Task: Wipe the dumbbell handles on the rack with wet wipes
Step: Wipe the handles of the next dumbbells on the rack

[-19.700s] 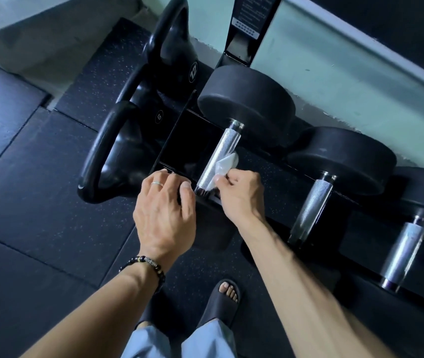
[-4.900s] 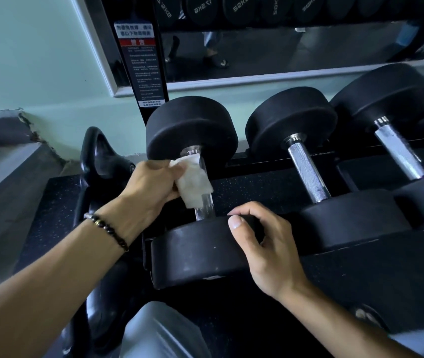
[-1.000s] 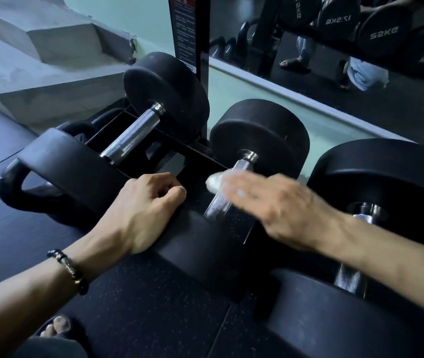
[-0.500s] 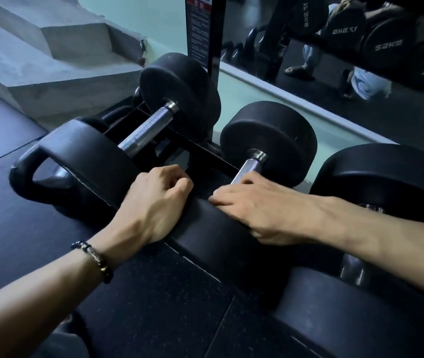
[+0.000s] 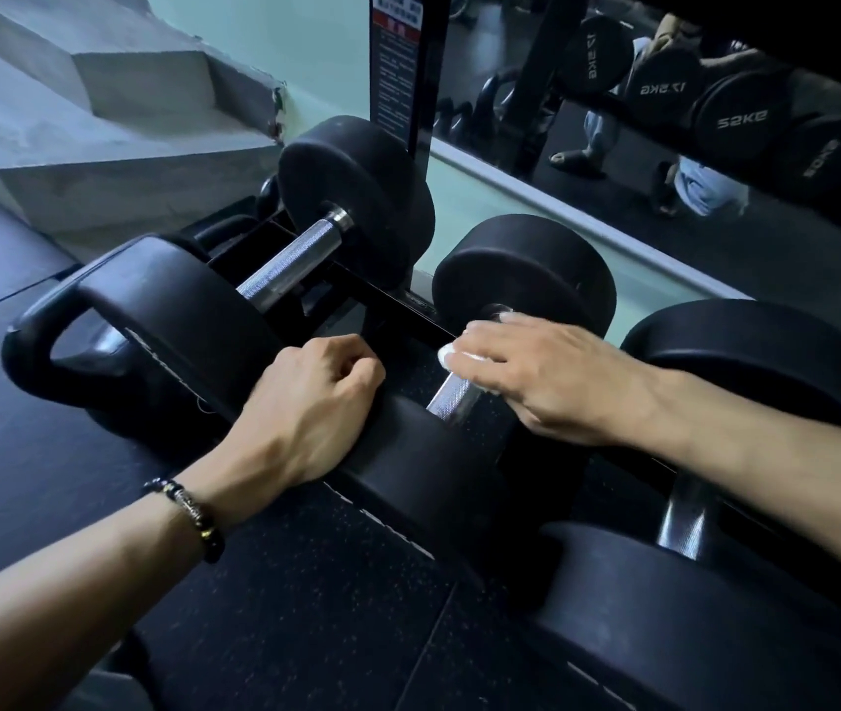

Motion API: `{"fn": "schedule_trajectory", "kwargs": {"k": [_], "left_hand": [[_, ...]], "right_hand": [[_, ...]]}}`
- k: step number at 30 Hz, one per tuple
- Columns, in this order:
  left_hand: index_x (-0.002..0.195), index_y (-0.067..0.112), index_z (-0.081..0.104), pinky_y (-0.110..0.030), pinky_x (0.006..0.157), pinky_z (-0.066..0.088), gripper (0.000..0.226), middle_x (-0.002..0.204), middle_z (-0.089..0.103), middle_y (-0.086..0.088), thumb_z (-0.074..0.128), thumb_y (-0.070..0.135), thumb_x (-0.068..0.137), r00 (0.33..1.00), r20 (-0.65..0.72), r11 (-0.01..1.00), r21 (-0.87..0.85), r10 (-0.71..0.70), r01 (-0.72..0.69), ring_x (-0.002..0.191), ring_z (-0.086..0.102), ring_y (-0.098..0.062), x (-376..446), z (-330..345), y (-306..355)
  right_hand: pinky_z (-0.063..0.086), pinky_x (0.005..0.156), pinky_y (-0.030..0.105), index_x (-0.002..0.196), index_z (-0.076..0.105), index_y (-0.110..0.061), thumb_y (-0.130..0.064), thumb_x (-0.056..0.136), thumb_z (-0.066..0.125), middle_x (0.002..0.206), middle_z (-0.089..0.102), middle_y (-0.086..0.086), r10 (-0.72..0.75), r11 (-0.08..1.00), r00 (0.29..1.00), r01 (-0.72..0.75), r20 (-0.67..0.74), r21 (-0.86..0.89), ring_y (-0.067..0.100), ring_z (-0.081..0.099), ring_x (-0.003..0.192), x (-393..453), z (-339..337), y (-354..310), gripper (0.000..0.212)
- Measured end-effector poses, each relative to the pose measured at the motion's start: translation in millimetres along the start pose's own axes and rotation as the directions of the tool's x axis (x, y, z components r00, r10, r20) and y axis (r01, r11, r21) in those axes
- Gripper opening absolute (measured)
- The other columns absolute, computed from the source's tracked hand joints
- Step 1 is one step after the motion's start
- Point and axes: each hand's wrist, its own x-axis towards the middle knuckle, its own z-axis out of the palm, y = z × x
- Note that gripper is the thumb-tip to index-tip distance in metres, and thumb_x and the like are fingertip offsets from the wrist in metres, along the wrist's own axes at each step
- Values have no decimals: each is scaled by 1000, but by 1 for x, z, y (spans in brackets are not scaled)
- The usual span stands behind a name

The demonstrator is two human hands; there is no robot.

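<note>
My right hand (image 5: 536, 374) wraps the white wet wipe (image 5: 452, 357) round the second dumbbell's knurled chrome handle (image 5: 452, 396) on the rack (image 5: 398, 307), left hand (image 5: 316, 402) curled, bracing its near black head (image 5: 423, 469); best to twist along the full length.

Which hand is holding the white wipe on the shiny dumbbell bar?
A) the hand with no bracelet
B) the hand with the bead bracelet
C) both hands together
A: the right hand, which has no bracelet, presses the white wipe on the middle dumbbell's handle; the braceleted left hand rests on that dumbbell's near head.
</note>
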Motion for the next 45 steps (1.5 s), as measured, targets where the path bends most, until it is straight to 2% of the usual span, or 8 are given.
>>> {"fn": "schedule_trajectory", "kwargs": {"k": [3, 7, 10, 21, 25, 30, 39, 45], "left_hand": [[78, 30, 66, -35, 78, 49, 34, 84, 69, 7, 35, 44, 78, 1000, 16, 1000, 1, 2, -2, 84, 62, -17, -2, -3, 2], [78, 28, 65, -36, 77, 51, 33, 83, 69, 2, 35, 41, 77, 999, 22, 996, 86, 35, -37, 81, 62, -20, 0, -5, 7], [77, 28, 66, -36, 77, 51, 36, 82, 69, 3, 32, 40, 74, 999, 8, 996, 87, 31, -31, 80, 62, -20, -1, -4, 7], [74, 31, 65, -35, 78, 50, 35, 82, 70, 6, 32, 42, 71, 1000, 8, 996, 92, 17, -18, 81, 62, -18, -1, -5, 10], [76, 32, 67, -36, 79, 50, 38, 82, 70, 5, 32, 44, 70, 1000, 16, 996, 88, 0, -2, 82, 62, -18, -2, -5, 12], [82, 31, 69, -33, 80, 51, 29, 82, 72, 9, 41, 42, 82, 1000, 17, 999, 36, -12, 12, 84, 64, -12, -7, -5, 18], [84, 35, 67, -32, 64, 46, 20, 80, 69, 14, 48, 41, 80, 999, -19, 998, -52, -26, 25, 72, 60, -5, -15, 12, 28], [82, 32, 67, -31, 62, 47, 16, 73, 68, 11, 51, 37, 81, 998, -58, 999, -15, -30, 29, 67, 59, -5, -17, 12, 30]], "right_hand": [[45, 106, 39, 134, 58, -1, -1, 87, 35, 135, 62, 10, -102, 993, 994, 99, 39, 68, 30, 56, 124, -11, 8, -24, 52], [49, 105, 48, 140, 56, -6, -7, 84, 28, 147, 54, 12, 119, 993, 993, -119, -15, 23, 31, 54, 133, -19, 7, 5, 62], [40, 114, 44, 136, 58, 0, -8, 85, 34, 142, 57, 18, 72, 997, 996, -71, -44, 11, 31, 55, 132, -22, 12, -13, 57], [59, 89, 48, 142, 52, 2, -7, 91, 37, 150, 48, 17, 34, 999, 996, -31, -84, 32, 31, 49, 137, -43, 32, -13, 54], [63, 68, 51, 142, 54, -5, -20, 90, 33, 145, 56, 13, 239, 971, 953, -234, -184, 48, 37, 69, 111, -31, 31, 1, 58], [54, 44, 46, 130, 62, -14, -1, 90, 48, 88, 67, 3, 427, 904, 851, -396, -307, 161, 40, 62, 57, -13, 32, -7, 44], [56, 52, 41, 121, 62, 5, 0, 88, 53, 109, 65, 14, 7, 1000, 936, -2, -351, 13, 28, 60, 74, -28, 36, -4, 34], [55, 44, 41, 118, 63, 8, 12, 89, 42, 97, 62, 18, 168, 985, 889, -168, -427, 36, 31, 62, 70, -26, 46, 15, 37]]}}
